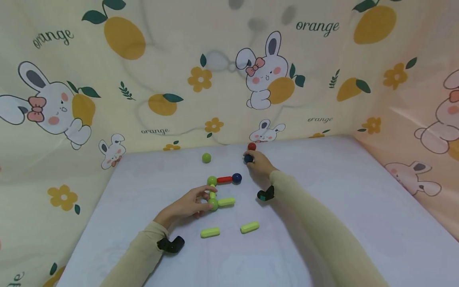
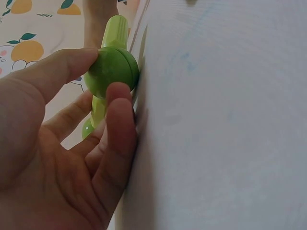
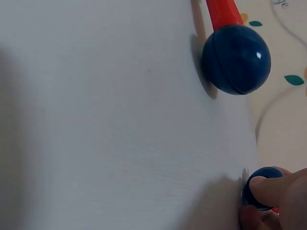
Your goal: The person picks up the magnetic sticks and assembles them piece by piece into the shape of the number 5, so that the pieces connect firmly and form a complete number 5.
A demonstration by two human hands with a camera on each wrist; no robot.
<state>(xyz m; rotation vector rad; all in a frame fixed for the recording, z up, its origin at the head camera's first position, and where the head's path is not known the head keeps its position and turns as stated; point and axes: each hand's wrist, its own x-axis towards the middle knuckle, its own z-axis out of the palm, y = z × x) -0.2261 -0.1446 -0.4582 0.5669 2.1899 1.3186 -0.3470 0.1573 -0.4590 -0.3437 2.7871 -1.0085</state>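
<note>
My left hand (image 1: 189, 202) holds the near green ball (image 1: 214, 205) of the joined piece (image 1: 213, 195) at the middle of the worktop (image 1: 143, 187); farther off to the right, my right hand (image 1: 261, 164) pinches a loose blue ball (image 1: 248, 159) just beside the red ball (image 1: 252, 146), though whether they touch I can't quite tell. Should my pinch slip, the blue ball might roll off or knock the red one; a hard tug on the left could part the joined piece. I count three green balls, two blue, one red; four lime rods (image 1: 210, 232), two of them loose, and one red rod (image 1: 224, 179).
</note>
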